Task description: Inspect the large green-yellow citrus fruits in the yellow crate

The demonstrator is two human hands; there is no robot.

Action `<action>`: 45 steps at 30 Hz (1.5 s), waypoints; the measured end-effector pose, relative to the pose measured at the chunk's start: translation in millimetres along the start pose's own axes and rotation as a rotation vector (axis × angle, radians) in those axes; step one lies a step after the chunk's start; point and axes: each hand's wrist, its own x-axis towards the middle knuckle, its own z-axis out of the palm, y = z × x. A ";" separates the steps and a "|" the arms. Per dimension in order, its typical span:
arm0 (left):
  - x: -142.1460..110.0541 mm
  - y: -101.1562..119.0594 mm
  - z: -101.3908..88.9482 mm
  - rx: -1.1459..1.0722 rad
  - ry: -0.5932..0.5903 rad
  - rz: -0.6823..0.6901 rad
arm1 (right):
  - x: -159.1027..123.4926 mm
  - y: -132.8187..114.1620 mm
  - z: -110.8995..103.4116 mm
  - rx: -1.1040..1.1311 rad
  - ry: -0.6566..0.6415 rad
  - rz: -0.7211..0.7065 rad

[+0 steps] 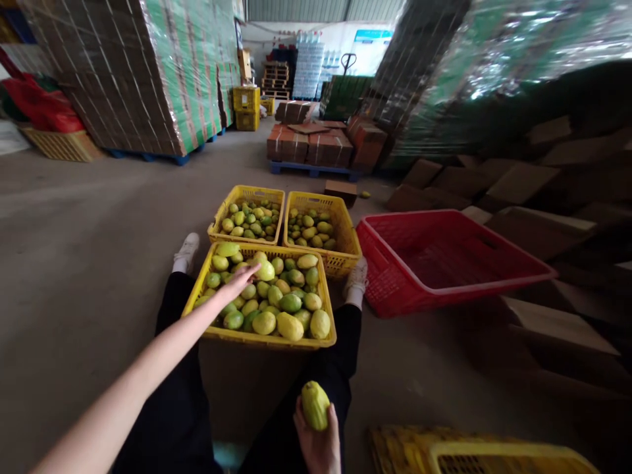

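Observation:
A yellow crate (330,337) stands between my legs, filled with green and yellow lemons. Over its far half my left hand (241,282) reaches in, its fingers closed on a pale yellow-green lemon (265,270) above the others. Close to my body, over my right thigh, my right hand (318,438) grips a ridged yellow-green lemon (315,406), with the fingers on its left and the thumb on its right. Two more yellow crates, a left one (212,230) and a right one (348,253), sit just beyond, each partly filled with lemons.
A red crate (395,289) stands right of my foot, near loose flattened cardboard (523,184). Another yellow crate (474,451) is at the lower right. Ahead, cartons (328,148) sit on a blue pallet (306,170). Tall wrapped stacks (182,72) rise on both sides.

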 end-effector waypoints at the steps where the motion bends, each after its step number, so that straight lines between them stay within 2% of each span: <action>1: -20.2 5.4 -6.9 -0.264 0.028 -0.112 | 3.9 -0.4 2.1 -0.064 -0.034 -0.036; 3: -60.7 15.3 -20.2 -0.644 0.067 -0.242 | 13.1 -1.8 13.5 -0.178 -0.114 -0.121; 6: -114.0 25.2 -35.0 -0.895 0.117 -0.284 | 20.4 -7.8 58.4 -0.219 -0.189 -0.190; 9: -152.8 28.9 -39.3 -0.984 0.169 -0.249 | 9.4 -17.2 130.4 -0.281 -0.301 -0.315; 12: -177.1 30.0 -33.9 -0.989 0.200 -0.120 | -13.5 -18.8 195.7 -0.395 -0.464 -0.416; 15: -189.3 31.1 -27.8 -0.900 0.155 0.015 | -33.9 -6.1 227.3 -0.502 -0.558 -0.480; 17: -192.6 31.0 -27.9 -0.794 0.128 0.073 | -41.8 4.8 230.9 -0.543 -0.582 -0.535; 19: -193.5 29.6 -31.4 -0.686 0.151 0.094 | -45.4 11.9 228.2 -0.569 -0.595 -0.591; 21: -193.2 27.7 -36.1 -0.605 0.184 0.087 | -46.9 13.0 225.2 -0.581 -0.577 -0.651; 24: -192.6 27.5 -40.3 -0.544 0.171 0.086 | -49.6 6.9 224.2 -0.584 -0.505 -0.722; 28: -195.2 36.3 -40.9 -0.492 0.162 0.153 | -53.0 -5.1 222.3 -0.593 -0.496 -0.734; 34: -204.3 54.5 -46.7 -0.422 0.221 0.224 | -52.1 -18.1 211.3 -0.587 -0.468 -0.771; 39: -209.5 63.0 -46.7 -0.377 0.201 0.233 | -52.2 -16.5 209.9 -0.605 -0.514 -0.769; 45: -214.0 64.5 -44.2 -0.330 0.168 0.220 | -49.6 -11.6 209.4 -0.612 -0.506 -0.800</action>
